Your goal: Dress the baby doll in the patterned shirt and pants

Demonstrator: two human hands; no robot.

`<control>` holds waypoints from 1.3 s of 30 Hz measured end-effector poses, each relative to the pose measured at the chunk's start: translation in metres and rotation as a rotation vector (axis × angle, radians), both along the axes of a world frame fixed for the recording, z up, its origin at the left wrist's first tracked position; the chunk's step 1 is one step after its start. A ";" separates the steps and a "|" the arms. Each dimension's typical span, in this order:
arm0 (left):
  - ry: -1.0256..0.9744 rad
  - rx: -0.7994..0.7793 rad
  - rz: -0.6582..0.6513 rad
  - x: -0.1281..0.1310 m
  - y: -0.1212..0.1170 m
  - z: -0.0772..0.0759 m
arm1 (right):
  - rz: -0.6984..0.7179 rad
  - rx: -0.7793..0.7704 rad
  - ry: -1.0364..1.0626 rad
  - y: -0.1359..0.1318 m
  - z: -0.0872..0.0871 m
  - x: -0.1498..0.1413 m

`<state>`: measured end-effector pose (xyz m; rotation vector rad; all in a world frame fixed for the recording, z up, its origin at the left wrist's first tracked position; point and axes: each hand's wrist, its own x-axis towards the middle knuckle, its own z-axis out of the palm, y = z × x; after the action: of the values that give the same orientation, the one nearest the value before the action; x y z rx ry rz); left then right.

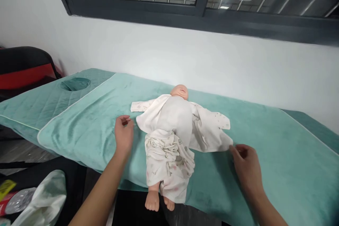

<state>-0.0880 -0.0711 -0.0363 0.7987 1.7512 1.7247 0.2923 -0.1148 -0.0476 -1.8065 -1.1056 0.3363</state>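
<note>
**Doll flanked by two hands**

A baby doll (169, 137) is laid face-up on the teal bed cover (265, 155). The opened white garment's (209, 130) hem is pinched by the right hand (245, 164); the left hand (123, 135), loosely curled and empty, is held just beside it.

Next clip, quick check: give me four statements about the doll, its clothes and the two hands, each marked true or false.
1. The doll lies face up on the teal cover. True.
2. The right hand is at the hem of the open white top. True.
3. The left hand grips the doll's bare feet. False: it rests on the cover beside the doll.
4. The doll's feet lie fully on the cover. False: they hang past its near edge.
</note>
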 end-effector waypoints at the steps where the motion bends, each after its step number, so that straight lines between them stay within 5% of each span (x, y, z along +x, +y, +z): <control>1: 0.097 0.024 -0.015 0.003 -0.003 -0.003 | -0.026 0.026 -0.112 -0.004 -0.001 0.000; 3: 0.228 0.090 -0.228 0.013 -0.009 -0.006 | 0.072 0.079 -0.237 -0.008 0.002 -0.012; 7: 0.247 0.128 -0.696 0.024 -0.017 0.000 | 0.609 -0.058 -0.211 -0.001 0.022 -0.066; 12: 0.168 -0.057 -1.004 0.006 -0.028 0.010 | 1.024 -0.165 -0.287 0.010 0.043 -0.112; 18: 0.288 -0.085 -1.276 -0.013 -0.041 0.023 | 1.269 -0.193 -0.385 0.005 0.056 -0.111; 21: 0.391 -0.104 -1.276 -0.013 -0.046 0.027 | 1.292 -0.260 -0.448 -0.002 0.058 -0.107; 25: 0.619 0.034 -1.084 -0.007 -0.048 0.013 | 1.200 -0.174 -0.680 -0.003 0.050 -0.100; 29: 0.952 0.258 -0.617 0.006 -0.042 -0.014 | 0.728 0.137 -0.783 0.008 0.035 -0.090; 31: 0.996 0.285 -0.514 0.015 -0.038 -0.021 | 0.541 0.212 -0.684 0.014 0.029 -0.088; 33: 0.958 0.266 -0.591 0.023 -0.036 -0.019 | 0.623 0.202 -0.589 0.015 0.026 -0.091; 36: 0.847 0.242 -0.792 0.030 -0.038 -0.003 | 0.964 0.146 -0.519 0.011 0.027 -0.096; 39: 0.796 0.215 -0.911 0.033 -0.041 0.017 | 1.089 0.104 -0.417 0.007 0.036 -0.099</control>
<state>-0.0552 -0.1122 -0.0188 2.1740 1.2230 0.9967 0.1936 -0.1081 -0.0117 -1.0416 -2.3074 0.5182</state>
